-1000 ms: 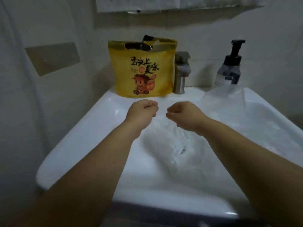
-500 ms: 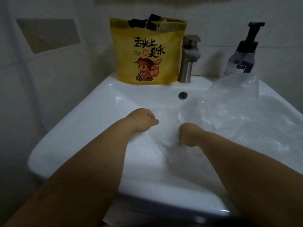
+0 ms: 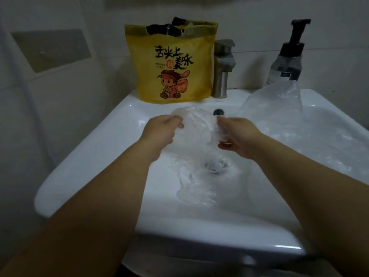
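Head view: left hand (image 3: 161, 130) and right hand (image 3: 237, 136) each pinch top edge of clear plastic bag (image 3: 196, 140), held over sink (image 3: 111, 136), tail trailing into basin. Pick-up looks done; spreading mouth open seems left. Second clear bag (image 3: 275, 104) lies draped over right rim, untouched.

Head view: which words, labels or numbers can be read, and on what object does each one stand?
"舌尖上美味": large black characters on the yellow bag.
Small print beneath them, and the red seal: too small to read.
Label on the pump bottle: blurred, unreadable.
Held clear plastic bag: no print.
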### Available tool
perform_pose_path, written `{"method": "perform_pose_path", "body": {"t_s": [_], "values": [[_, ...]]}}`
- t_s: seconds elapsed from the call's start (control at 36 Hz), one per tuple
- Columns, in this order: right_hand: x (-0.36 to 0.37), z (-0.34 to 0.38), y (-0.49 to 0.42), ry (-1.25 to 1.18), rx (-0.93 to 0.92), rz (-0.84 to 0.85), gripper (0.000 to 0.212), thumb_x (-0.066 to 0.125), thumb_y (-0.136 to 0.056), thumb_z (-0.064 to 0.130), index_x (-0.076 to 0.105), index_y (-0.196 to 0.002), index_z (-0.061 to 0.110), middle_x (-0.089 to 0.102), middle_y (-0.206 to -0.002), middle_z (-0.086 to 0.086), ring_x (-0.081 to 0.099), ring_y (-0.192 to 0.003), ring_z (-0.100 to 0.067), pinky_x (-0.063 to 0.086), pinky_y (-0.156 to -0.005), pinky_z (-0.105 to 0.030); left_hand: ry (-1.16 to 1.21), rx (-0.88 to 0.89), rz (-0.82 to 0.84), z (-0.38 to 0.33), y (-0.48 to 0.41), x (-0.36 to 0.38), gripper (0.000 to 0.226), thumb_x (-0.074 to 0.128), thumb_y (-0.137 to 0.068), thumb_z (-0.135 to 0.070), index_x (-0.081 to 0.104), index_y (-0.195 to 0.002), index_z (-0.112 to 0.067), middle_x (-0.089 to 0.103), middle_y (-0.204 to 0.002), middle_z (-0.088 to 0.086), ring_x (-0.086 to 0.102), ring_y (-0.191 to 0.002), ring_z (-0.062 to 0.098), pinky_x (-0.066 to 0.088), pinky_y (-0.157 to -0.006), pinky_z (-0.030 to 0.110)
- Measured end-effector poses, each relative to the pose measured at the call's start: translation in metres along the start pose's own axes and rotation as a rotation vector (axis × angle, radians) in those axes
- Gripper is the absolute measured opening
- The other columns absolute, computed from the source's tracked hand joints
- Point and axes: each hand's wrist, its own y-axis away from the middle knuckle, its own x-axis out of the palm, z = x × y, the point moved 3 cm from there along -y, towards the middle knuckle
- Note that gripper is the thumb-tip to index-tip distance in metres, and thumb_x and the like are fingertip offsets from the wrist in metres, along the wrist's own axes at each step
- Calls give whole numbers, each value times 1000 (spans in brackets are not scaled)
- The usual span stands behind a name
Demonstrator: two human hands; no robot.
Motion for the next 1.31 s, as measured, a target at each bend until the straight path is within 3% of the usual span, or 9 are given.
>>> {"method": "perform_pose_path", "body": {"t_s": [0.14, 0.31, 0.58, 0.69, 0.81, 0.89, 1.08, 1.19, 1.31], "values": [[-10, 7, 6, -4, -69, -70, 33, 52, -94, 48, 59, -97, 16, 62, -100, -7, 61, -89, -23, 55, -76, -33, -112, -41, -111, -5, 12, -5, 46, 56, -89, -55, 58, -66, -16, 48, -73, -1, 47, -68, 14, 51, -89, 39], [10, 2, 16, 108, -141, 143, 117, 71, -56, 65, 9, -151, 36, 28, -154, -5, 47, -126, -30, 50, -93, -41, -9, -51, -64, -3, 17, -4, 47, 59, -84, -60, 66, -99, -16, 56, -84, -8, 55, -83, 12, 48, -79, 30], [17, 0, 20, 388, -333, -32, 42, 58, -90, 8, 54, -131, 12, 65, -107, -8, 64, -95, -25, 55, -88, -39, 19, -44, -19, -2, 17, -1, 25, 66, -86, -39, 65, -66, -24, 58, -73, 0, 58, -76, 21, 46, -70, 29], [16, 5, 22, 200, -277, 4, 38, 56, -91, 3, 53, -129, 6, 62, -109, -12, 64, -95, -29, 55, -89, -42, -27, 3, -77, 3, 13, -6, 14, 74, -79, -34, 66, -83, -22, 68, -97, 1, 63, -102, 27, 53, -89, 39], [20, 7, 29, 116, -244, 66, 32, 51, -89, -8, 58, -118, 5, 63, -98, -10, 62, -86, -28, 53, -82, -40, -58, 135, -96, -3, 17, -7, 79, 78, -79, -29, 36, -146, -26, 42, -144, -5, 45, -128, 17, 41, -99, 29], [21, 7, 36, 161, -254, 77, 23, 53, -94, 2, 60, -113, 12, 64, -100, -10, 62, -85, -25, 53, -76, -36, -25, 231, -38, -10, 26, -1, 71, 74, -84, -24, 37, -145, -30, 49, -125, -12, 49, -112, 10, 40, -87, 22], [15, 12, 40, 94, -227, 13, 58, 69, -85, 35, 45, -136, 23, 59, -123, -10, 65, -86, -20, 55, -67, -27, 57, 181, -77, -11, 29, -8, 10, 63, -91, -22, 62, -101, -24, 64, -90, -4, 61, -80, 14, 51, -63, 21], [16, 13, 44, 46, -174, 209, 107, 76, -57, 49, 22, -148, 32, 47, -139, -9, 55, -117, -27, 46, -101, -44, 55, 154, -94, -11, 28, -12, 12, 55, -94, -25, 63, -94, -16, 64, -86, 1, 61, -83, 21, 50, -70, 31], [21, 13, 47, 318, -204, 235, 98, 82, -71, 14, 24, -148, 30, 49, -118, 0, 62, -86, -14, 54, -65, -16, 68, 147, -108, -14, 30, -12, 25, 53, -94, -27, 64, -106, -8, 63, -91, 8, 58, -82, 22, 44, -64, 28]]}}
